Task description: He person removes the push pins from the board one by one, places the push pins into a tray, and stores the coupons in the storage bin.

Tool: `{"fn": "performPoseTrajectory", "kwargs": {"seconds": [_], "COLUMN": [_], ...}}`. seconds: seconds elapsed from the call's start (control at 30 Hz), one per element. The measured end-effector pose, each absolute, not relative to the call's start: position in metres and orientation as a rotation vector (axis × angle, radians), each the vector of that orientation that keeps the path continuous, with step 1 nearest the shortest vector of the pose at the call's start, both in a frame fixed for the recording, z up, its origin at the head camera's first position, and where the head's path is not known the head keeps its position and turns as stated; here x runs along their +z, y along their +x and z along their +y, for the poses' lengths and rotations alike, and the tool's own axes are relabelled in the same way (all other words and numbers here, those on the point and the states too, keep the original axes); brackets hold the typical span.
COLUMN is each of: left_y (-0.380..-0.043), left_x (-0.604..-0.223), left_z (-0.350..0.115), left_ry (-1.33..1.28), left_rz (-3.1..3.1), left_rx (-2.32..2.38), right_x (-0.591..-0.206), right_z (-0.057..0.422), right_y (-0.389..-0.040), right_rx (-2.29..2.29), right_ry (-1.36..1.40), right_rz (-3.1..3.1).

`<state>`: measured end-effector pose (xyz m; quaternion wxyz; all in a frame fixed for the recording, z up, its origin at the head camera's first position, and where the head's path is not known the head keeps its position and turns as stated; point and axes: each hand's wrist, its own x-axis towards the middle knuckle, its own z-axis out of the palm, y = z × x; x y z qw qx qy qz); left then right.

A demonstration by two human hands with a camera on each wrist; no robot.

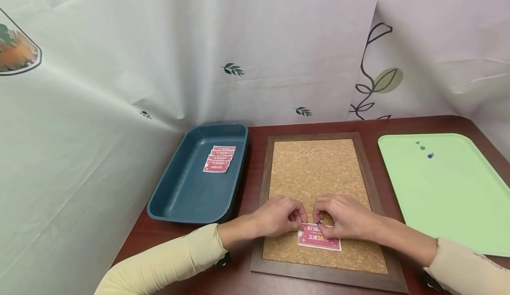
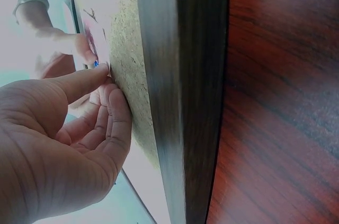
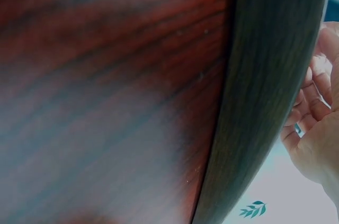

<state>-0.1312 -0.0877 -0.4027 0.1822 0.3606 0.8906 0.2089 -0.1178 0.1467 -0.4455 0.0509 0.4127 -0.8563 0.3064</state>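
A red coupon (image 1: 318, 241) with white and yellow print lies on the lower part of a framed cork board (image 1: 318, 173). My left hand (image 1: 280, 216) pinches the coupon's upper left corner between thumb and fingers. Just to its right, my right hand (image 1: 345, 217) pinches a small blue push pin (image 1: 319, 224) at the coupon's top edge. The left wrist view also has the pin (image 2: 96, 63), close to the left fingertips; whether its point is in the cork is hidden. The right wrist view catches only part of the right hand (image 3: 318, 139) beyond the frame.
Left of the board stands a dark blue bin (image 1: 187, 197) with several overlapping red coupons (image 1: 217, 164) inside. A light green tray (image 1: 450, 193) on the right carries a green pin (image 1: 423, 147) and a blue pin (image 1: 430, 156). A small clear object (image 1: 312, 150) sits high on the cork.
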Motion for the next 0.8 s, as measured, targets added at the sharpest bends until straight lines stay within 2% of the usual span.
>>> {"fn": "performPoseTrajectory", "kwargs": {"seconds": [0.8], "left_y": [-0.133], "left_x": [-0.3996], "left_z": [-0.0908], "left_ry": [0.982], "left_rz": [2.481], "left_rx": [0.631], "right_x": [-0.4399], "right_z": [0.1476], "right_y": [-0.1185], "right_rx": [1.009], "right_ry": [1.245], "right_rz": [-2.653]}}
